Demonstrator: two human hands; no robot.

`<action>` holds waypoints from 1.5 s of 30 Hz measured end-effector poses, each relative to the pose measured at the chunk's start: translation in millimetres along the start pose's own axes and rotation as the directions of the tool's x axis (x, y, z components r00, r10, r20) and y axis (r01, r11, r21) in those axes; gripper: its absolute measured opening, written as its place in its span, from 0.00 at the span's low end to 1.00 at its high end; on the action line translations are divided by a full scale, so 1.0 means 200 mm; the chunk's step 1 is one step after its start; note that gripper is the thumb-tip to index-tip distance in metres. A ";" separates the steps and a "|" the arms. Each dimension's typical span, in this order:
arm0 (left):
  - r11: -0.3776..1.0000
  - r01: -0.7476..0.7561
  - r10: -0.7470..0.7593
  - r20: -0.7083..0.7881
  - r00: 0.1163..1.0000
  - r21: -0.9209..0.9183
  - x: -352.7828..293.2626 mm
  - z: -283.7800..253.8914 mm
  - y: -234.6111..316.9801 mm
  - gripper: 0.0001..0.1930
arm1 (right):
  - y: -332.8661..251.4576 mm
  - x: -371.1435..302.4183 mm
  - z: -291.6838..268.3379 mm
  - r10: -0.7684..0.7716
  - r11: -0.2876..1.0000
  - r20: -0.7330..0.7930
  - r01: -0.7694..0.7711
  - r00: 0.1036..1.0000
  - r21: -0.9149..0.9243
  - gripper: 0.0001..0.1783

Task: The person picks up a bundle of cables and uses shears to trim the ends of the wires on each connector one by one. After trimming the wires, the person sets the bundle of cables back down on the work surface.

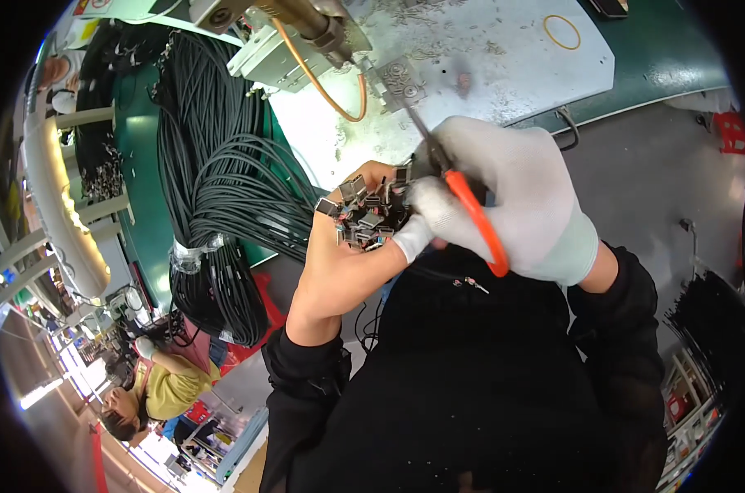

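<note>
Beyond the orange-handled tool [469, 201], a metal plate [537, 74] overlies a green bench [676, 62].

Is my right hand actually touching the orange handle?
Touching. The head view shows the gloved right hand closed on the tool, its orange handle lying against the glove.

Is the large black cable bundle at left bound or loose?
Bound: clear wrap gathers the cable bundle low down; cables spread above.

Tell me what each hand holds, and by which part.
Left hand: a bunch of plugs, curled around them; the exact grip point is hidden. Right hand: a dark-tipped tool, by its orange handle.
</note>
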State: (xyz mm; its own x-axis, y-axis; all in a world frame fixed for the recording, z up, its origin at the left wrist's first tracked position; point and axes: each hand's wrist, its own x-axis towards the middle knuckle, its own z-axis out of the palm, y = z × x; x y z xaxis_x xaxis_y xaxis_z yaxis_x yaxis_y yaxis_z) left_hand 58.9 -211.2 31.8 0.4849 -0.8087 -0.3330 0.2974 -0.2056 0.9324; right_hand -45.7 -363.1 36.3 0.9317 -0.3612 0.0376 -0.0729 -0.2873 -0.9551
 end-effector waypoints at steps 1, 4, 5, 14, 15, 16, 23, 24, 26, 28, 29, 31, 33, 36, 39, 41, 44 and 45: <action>1.000 -0.001 0.001 0.000 1.000 0.002 0.01 -0.01 0.00 0.11 | 0.00 0.00 0.00 0.066 0.998 -0.002 -0.066 0.998 0.017 0.10; 0.988 0.003 0.003 0.039 0.999 -0.156 -0.01 -0.04 -0.02 0.13 | -0.01 -0.02 0.02 0.225 0.962 0.017 -0.225 0.974 0.153 0.09; 0.988 0.004 0.001 0.030 1.000 -0.157 -0.02 -0.03 -0.03 0.13 | -0.03 -0.03 0.02 0.325 0.912 0.020 -0.319 0.946 0.260 0.09; 0.974 -0.205 0.194 -0.110 0.975 -0.094 -0.01 0.04 -0.06 0.15 | -0.03 -0.05 -0.03 0.435 0.763 0.105 -0.427 0.894 0.485 0.08; 0.975 -0.192 0.180 -0.114 0.977 -0.112 -0.01 0.04 -0.05 0.15 | -0.02 -0.05 -0.03 0.436 0.762 0.101 -0.427 0.894 0.487 0.08; 0.975 -0.180 0.165 -0.118 0.979 -0.130 -0.01 0.04 -0.04 0.14 | 0.01 -0.06 -0.03 0.298 0.912 -0.006 -0.283 0.955 0.296 0.09; 0.689 -0.599 0.596 0.152 0.789 0.407 0.01 0.00 -0.13 0.14 | -0.06 -0.03 -0.16 0.488 0.713 0.431 -0.631 0.760 0.305 0.14; 0.553 -0.694 0.671 0.248 0.699 0.460 0.02 0.00 -0.13 0.15 | -0.05 -0.03 -0.17 0.505 0.682 0.467 -0.667 0.726 0.300 0.15; 0.481 -0.716 0.684 0.295 0.668 0.506 0.02 0.01 -0.14 0.16 | -0.03 -0.03 -0.18 0.531 0.615 0.537 -0.734 0.655 0.286 0.16; 0.319 -0.741 0.702 0.378 0.603 0.590 0.02 0.02 -0.16 0.19 | -0.01 -0.04 -0.19 0.529 0.621 0.539 -0.732 0.655 0.280 0.16; 0.320 -0.747 0.700 0.386 0.601 0.582 0.02 0.02 -0.16 0.19 | 0.00 -0.04 -0.19 0.521 0.629 0.551 -0.729 0.652 0.269 0.17; 0.339 -0.761 0.685 0.409 0.603 0.553 0.03 0.01 -0.16 0.17 | 0.01 -0.06 -0.20 0.515 0.634 0.559 -0.728 0.650 0.262 0.17; 0.345 -0.763 0.678 0.417 0.605 0.546 0.04 0.01 -0.15 0.17 | 0.01 -0.06 -0.20 0.478 0.628 0.576 -0.717 0.663 0.303 0.13; 0.704 -0.641 0.589 0.254 0.767 0.305 0.03 0.00 -0.14 0.13 | 0.04 -0.07 -0.15 0.304 0.879 0.415 -0.421 0.858 0.226 0.09; 0.985 -0.151 0.147 0.054 0.988 0.085 0.01 0.03 -0.03 0.11 | 0.08 -0.07 -0.08 -0.224 0.955 0.171 0.251 0.959 -0.159 0.07; 0.991 0.114 -0.114 0.005 0.993 -0.066 0.01 0.02 -0.01 0.10 | 0.09 -0.06 -0.07 -0.301 0.884 0.117 0.323 0.946 -0.337 0.11; 0.992 0.111 -0.119 -0.145 0.982 -0.060 0.02 0.02 -0.02 0.09 | 0.06 -0.05 -0.07 -0.336 0.811 0.066 0.324 0.940 -0.487 0.14; 0.992 0.109 -0.117 -0.152 0.981 -0.058 0.02 0.03 -0.02 0.09 | 0.04 -0.06 -0.07 -0.318 0.780 0.024 0.276 0.948 -0.561 0.15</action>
State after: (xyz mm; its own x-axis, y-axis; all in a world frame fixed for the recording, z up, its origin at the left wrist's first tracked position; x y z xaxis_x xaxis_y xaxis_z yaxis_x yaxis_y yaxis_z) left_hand 55.2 -216.2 27.3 0.5663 -0.6856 -0.4574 0.3959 -0.2605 0.8806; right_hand -62.3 -374.0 31.6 0.9148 -0.2293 0.3324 0.0010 -0.8219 -0.5696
